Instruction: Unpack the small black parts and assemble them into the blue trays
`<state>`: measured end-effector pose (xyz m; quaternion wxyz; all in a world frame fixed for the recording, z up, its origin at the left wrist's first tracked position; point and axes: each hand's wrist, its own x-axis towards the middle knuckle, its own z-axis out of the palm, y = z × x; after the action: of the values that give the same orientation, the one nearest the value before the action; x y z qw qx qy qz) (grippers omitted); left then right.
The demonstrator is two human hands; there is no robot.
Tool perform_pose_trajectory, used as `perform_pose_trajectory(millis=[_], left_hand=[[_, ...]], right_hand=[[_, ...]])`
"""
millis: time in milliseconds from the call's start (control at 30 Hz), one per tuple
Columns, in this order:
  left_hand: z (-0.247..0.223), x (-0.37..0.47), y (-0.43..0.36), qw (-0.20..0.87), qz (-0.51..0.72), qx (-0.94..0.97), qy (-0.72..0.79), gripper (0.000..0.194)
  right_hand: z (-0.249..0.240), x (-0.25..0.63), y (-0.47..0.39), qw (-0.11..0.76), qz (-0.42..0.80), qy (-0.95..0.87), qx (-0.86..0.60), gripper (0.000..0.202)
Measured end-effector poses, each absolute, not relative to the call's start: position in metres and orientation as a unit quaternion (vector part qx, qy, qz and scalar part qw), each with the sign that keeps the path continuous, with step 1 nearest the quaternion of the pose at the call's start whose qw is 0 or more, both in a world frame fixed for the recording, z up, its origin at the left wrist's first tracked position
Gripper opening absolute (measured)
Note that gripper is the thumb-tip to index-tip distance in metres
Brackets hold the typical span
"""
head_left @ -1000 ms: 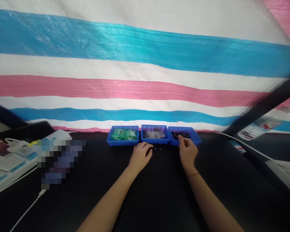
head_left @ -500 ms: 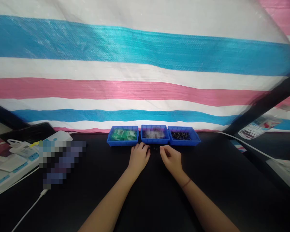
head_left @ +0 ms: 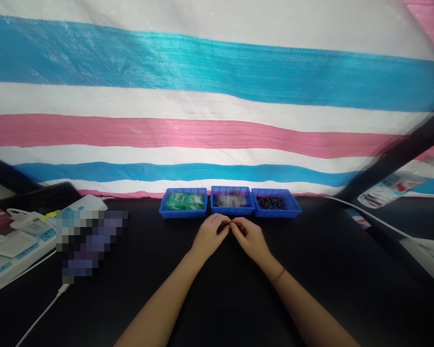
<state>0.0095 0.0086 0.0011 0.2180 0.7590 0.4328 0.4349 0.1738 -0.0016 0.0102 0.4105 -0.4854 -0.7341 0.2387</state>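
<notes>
My left hand [head_left: 212, 235] and my right hand [head_left: 249, 236] meet fingertip to fingertip above the black table, just in front of the middle blue tray [head_left: 233, 210]. Both are pinched closed; whatever lies between the fingertips is too small and dark to make out. That middle tray holds clear plastic packets [head_left: 231, 199]. Green packets [head_left: 185, 201] fill the left blue tray [head_left: 183, 215]. In the right blue tray [head_left: 294, 208] lie many small black pieces [head_left: 271, 203].
A white power strip [head_left: 90, 208] with plugged-in chargers [head_left: 12, 239] and a blurred-out object [head_left: 94, 243] occupy the left side. On the right are a white cable [head_left: 369, 212], a plastic bottle [head_left: 388, 190] and a dark slanted post [head_left: 398, 149]. A striped sheet [head_left: 217, 135] closes off the back.
My hands have come together from apart, the right moving left and the left slightly right. Small dark pieces seen on the table between them are now hidden or picked up.
</notes>
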Motion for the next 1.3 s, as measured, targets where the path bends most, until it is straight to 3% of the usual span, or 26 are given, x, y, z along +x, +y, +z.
perform_pose_trajectory(millis=[167, 1300], left_hand=[[0.0006, 0.01, 0.0091, 0.208, 0.418, 0.766, 0.442, 0.023], [0.0031, 0.0086, 0.0072, 0.253, 0.4, 0.77, 0.427, 0.023]], right_hand=[[0.0063, 0.1748, -0.0005, 0.428, 0.241, -0.729, -0.477, 0.018], [0.0035, 0.1765, 0.0017, 0.41, 0.235, -0.741, -0.477, 0.012]])
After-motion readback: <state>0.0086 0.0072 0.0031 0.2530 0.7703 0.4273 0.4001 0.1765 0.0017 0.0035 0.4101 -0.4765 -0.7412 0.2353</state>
